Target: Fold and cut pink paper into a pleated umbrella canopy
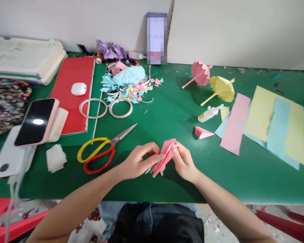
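Between my hands, above the front of the green table, is a folded pink paper (164,156) with several layered pleats. My left hand (142,160) grips its left side, thumb on top and fingers underneath. At the upper right edge my right hand (184,160) pinches the paper between thumb and fingers. To the right lies a small pleated pink paper piece (203,132) with a jagged end, near a white glue bottle (209,113). Scissors (108,148) with one yellow and one red handle lie open left of my hands.
Pink (201,72) and yellow paper umbrellas (221,89) lie at the back right, with coloured paper sheets (258,118) beyond. Paper scraps (139,89) and two tape rolls (120,108) sit back left. A phone (157,38) leans on the wall; another phone (36,121) lies left.
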A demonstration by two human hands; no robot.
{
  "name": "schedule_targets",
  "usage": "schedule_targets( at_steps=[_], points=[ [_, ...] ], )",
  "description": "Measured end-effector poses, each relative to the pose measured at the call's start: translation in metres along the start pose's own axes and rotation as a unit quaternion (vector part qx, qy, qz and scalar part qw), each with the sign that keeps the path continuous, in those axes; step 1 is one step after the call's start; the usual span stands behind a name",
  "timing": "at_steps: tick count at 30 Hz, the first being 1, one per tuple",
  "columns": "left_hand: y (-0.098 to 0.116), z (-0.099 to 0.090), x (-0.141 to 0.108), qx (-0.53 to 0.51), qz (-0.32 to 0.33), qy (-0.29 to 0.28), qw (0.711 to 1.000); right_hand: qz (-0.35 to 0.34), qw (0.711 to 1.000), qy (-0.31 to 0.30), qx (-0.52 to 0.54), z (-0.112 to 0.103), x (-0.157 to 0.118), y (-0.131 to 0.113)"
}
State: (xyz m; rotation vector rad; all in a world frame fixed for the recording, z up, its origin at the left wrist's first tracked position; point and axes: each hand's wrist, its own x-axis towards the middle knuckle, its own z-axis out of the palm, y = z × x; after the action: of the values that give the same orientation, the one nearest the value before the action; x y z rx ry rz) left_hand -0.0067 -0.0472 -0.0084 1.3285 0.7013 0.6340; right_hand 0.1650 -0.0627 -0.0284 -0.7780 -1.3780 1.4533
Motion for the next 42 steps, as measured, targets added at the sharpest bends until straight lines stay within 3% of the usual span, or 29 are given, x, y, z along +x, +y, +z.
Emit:
schedule_targets(
  at_steps=[8, 13, 16, 20, 23, 26, 31, 38, 42],
  points=[
    [-0.005, 0.002, 0.000, -0.022, -0.017, 0.012, 1.000, 0.004, 0.999, 0.033, -0.036, 0.001, 0.000, 0.000],
    [-0.007, 0.002, 0.000, -0.027, -0.025, 0.007, 0.999, 0.010, 0.999, 0.019, -0.028, 0.001, 0.002, -0.003],
    [-0.003, 0.002, -0.001, 0.046, -0.012, 0.012, 0.999, 0.009, 0.999, 0.018, -0.047, 0.001, 0.001, -0.001],
    [0.002, 0.003, -0.002, 0.203, 0.010, 0.063, 0.977, 0.032, 0.991, 0.035, -0.122, 0.001, 0.001, 0.004],
    [-0.001, 0.003, -0.001, 0.248, -0.007, 0.071, 0.966, 0.056, 0.984, 0.040, -0.162, 0.001, 0.001, 0.004],
    [-0.009, 0.004, -0.001, 0.266, -0.012, 0.105, 0.958, 0.086, 0.990, 0.010, -0.115, -0.001, 0.004, 0.001],
    [-0.017, 0.002, 0.000, 0.317, 0.033, 0.161, 0.934, 0.126, 0.990, -0.054, 0.023, -0.007, 0.006, -0.004],
    [-0.015, 0.000, 0.000, 0.362, 0.086, 0.137, 0.918, 0.139, 0.988, -0.053, 0.036, -0.009, 0.009, -0.005],
    [-0.010, 0.001, 0.001, 0.356, 0.041, 0.110, 0.927, 0.152, 0.985, -0.046, 0.061, -0.010, 0.010, -0.008]
  ],
)
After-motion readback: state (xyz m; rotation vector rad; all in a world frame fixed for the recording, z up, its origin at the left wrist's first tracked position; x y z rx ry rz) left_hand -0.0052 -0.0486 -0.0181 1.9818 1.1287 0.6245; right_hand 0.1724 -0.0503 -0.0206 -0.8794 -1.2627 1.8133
